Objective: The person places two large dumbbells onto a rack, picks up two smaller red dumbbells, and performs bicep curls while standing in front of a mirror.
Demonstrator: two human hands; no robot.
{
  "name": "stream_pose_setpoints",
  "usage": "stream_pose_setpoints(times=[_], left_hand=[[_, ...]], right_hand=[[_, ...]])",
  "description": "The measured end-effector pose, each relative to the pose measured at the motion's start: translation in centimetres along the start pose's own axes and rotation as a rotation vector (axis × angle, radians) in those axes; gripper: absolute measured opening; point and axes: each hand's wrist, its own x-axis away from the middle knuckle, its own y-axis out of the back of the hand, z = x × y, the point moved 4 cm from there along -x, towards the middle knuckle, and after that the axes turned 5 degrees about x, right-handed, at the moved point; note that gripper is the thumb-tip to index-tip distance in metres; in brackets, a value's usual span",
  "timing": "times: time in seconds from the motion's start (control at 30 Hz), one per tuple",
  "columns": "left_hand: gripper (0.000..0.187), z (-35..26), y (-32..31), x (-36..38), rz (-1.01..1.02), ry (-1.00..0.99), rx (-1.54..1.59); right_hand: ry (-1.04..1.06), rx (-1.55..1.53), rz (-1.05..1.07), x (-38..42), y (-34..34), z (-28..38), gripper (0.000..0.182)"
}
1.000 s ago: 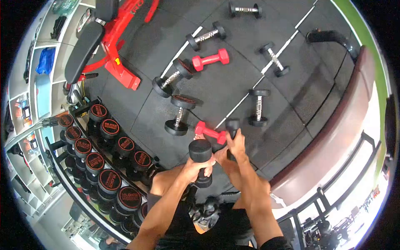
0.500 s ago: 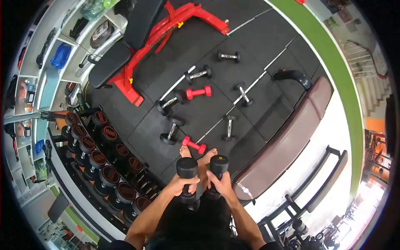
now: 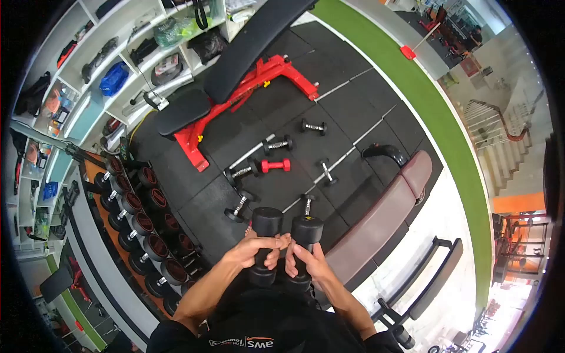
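Observation:
My left hand [image 3: 257, 252] is wrapped round the handle of a black dumbbell [image 3: 268, 223], held in front of my body with one round head pointing away from me. My right hand [image 3: 308, 261] grips a matching black dumbbell [image 3: 307, 230], which has a small yellow mark on its far head. Both dumbbells lie roughly side by side, a narrow gap between their far heads, and my fingers come close together between them. My feet are mostly hidden below. On the floor beyond lie a red dumbbell [image 3: 275, 165] and several black-and-chrome dumbbells [image 3: 242, 170].
To the left stands a rack of dumbbells [image 3: 142, 224], with white shelves [image 3: 88, 112] behind it. A red-framed bench [image 3: 197, 141] is ahead. On the right is a brown padded bench [image 3: 376, 215]. A green strip [image 3: 435, 97] runs along the dark tiled floor.
My view has tilted up, so the floor things sit lower and my shirt front shows. The dumbbells stay in my hands. The nearer red dumbbell on the floor is now hidden behind them.

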Motion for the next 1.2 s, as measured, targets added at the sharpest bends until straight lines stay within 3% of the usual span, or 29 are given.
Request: stream_pose_setpoints(times=[0.37, 0.47, 0.77, 1.2], left_hand=[[0.014, -1.7, -5.6, 7.3, 0.116, -0.277, -0.064], [0.017, -1.3, -6.8, 9.3, 0.033, -0.309, -0.123], [0.014, 2.0, -9.0, 11.9, -0.093, -0.526, -0.051], [0.01, 8.6, -9.4, 18.3, -0.214, -0.876, 0.132]], right_hand=[[0.04, 0.134, 0.185, 1.3, -7.3, 2.7, 0.028], [0.032, 0.058, 0.226, 1.9, -8.8, 3.3, 0.029], [-0.075, 0.231, 0.307, 4.3, -10.0, 4.7, 0.026], [-0.199, 0.369, 0.667, 7.0, -13.9, 1.6, 0.027]])
